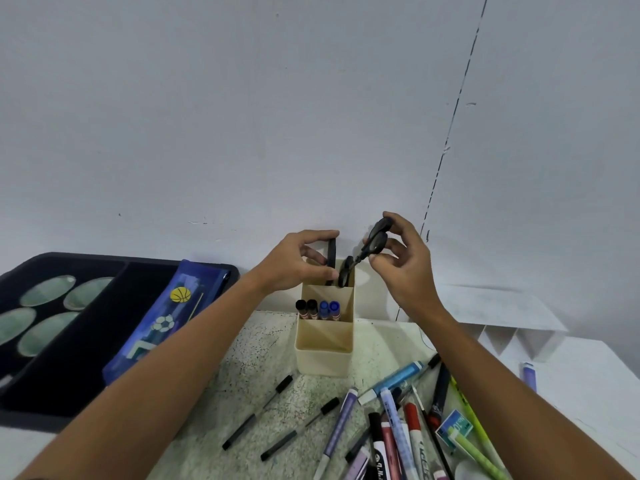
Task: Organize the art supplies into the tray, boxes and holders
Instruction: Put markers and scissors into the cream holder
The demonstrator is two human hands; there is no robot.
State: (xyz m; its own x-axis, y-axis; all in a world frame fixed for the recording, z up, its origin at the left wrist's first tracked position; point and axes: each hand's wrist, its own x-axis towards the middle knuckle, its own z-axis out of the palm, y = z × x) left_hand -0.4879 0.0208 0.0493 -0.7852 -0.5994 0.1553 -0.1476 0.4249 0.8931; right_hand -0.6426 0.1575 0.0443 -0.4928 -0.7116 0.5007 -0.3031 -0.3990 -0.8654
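Scissors (pixel 363 251) with black handles hang tip-down over the back compartment of the beige holder (pixel 325 348), which stands on the speckled worktop (pixel 242 368) against the wall. The right hand (pixel 405 261) pinches the upper handle loop. The left hand (pixel 298 261) pinches a flat black strip (pixel 331 258) that stands upright in the same back compartment. Four capped markers (pixel 318 308) stand in the middle compartment. More pens (pixel 398 417) lie scattered nearby, and a blue pencil pouch (pixel 162 323) lies in the dark tray (pixel 52 393).
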